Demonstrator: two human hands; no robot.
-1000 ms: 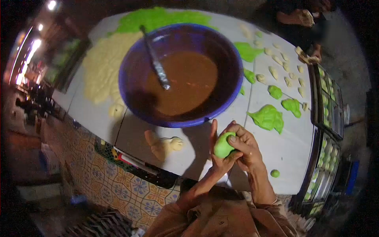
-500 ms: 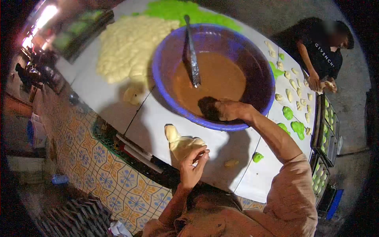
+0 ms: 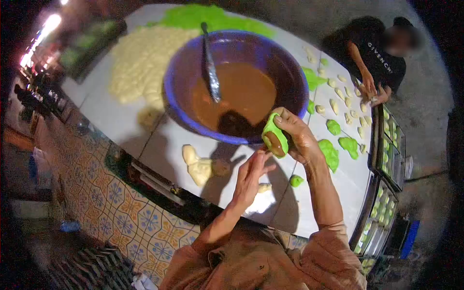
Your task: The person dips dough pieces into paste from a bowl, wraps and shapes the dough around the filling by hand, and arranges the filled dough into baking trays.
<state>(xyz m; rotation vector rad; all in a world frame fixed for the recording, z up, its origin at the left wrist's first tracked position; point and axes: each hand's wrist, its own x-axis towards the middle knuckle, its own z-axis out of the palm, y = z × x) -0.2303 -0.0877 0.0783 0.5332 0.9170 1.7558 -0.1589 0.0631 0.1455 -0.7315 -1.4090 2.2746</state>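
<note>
My right hand (image 3: 300, 137) holds a piece of green dough (image 3: 274, 136) with brown filling on it, over the near right rim of the purple bowl (image 3: 181, 118). Beside it, my left hand (image 3: 250, 179) has its fingers spread, with the fingertips close to the dough's lower end; whether they touch is unclear. Brown filling (image 3: 249, 89) lies in the bowl, and a long metal utensil (image 3: 210, 77) leans in it. A pale dough piece (image 3: 198, 166) rests on the table left of my left hand. Small green dough (image 3: 296, 181) lies right of my hands.
Large sheets of pale dough (image 3: 137, 65) and green dough (image 3: 212, 18) cover the table's far left. Small pale and green pieces (image 3: 333, 127) lie at the right, beside trays of dough pieces (image 3: 382, 208). Another person (image 3: 374, 60) works with both hands at the far right corner.
My right hand has come out of the bowl and now holds green dough with filling. My left hand has moved up and right beside it, its fingers more spread. The camera view has shifted.
</note>
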